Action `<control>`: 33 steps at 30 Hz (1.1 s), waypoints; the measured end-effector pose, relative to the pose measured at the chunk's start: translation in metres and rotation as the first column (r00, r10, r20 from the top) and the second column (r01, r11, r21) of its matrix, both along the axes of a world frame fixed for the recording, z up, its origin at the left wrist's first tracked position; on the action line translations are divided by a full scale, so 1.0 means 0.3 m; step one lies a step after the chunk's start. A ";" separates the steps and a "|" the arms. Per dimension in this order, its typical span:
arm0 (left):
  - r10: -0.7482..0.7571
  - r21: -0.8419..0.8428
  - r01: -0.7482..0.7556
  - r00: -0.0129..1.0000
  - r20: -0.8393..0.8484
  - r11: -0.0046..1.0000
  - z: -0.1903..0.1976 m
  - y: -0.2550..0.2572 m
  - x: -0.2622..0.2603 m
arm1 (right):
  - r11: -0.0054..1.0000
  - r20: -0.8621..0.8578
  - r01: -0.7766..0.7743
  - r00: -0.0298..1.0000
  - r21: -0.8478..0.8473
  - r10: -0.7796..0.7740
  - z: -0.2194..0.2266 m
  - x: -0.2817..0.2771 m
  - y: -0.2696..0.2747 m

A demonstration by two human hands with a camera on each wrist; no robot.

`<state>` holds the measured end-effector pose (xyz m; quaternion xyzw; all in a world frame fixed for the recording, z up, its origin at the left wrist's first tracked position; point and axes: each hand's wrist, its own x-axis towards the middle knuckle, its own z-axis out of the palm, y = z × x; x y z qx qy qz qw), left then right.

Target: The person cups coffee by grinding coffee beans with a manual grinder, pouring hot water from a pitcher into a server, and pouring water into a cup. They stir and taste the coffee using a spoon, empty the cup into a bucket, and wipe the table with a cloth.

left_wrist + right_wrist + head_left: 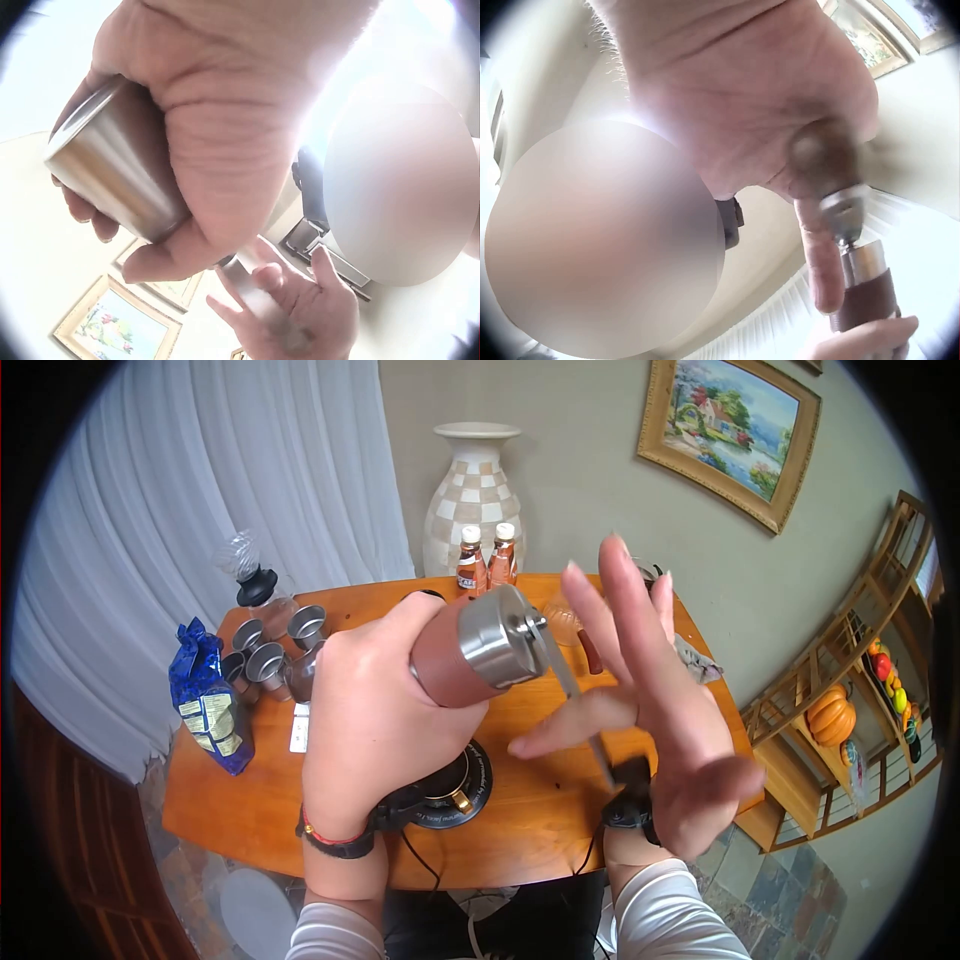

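My left hand (365,710) grips a manual coffee grinder (440,660), fingers wrapped round its brown band. The grinder is tilted, its steel top towards the right hand and its crank arm (562,665) slanting down across the gap. In the right wrist view the crank's wooden knob (819,154) overlaps the right palm. My right hand (675,720) has its fingers spread and straight beside the crank, not curled round the knob. Below the left hand, partly hidden by it, a dark cup (440,785) with a gold handle stands on a black saucer (482,795).
At the table's left stand a blue foil bag (210,700), several metal cups (267,665) and a glass vessel (265,600) with a black collar. Two red sauce bottles (472,565) stand at the back before a tall checked vase (475,500). Cables hang over the front edge.
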<state>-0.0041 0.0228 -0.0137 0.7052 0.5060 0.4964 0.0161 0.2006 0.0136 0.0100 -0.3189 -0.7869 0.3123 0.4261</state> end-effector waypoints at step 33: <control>-0.113 0.048 0.111 0.992 0.047 0.993 0.009 -0.003 -0.012 | 0.949 -0.072 0.227 0.974 0.218 -0.216 -0.024 0.010 0.079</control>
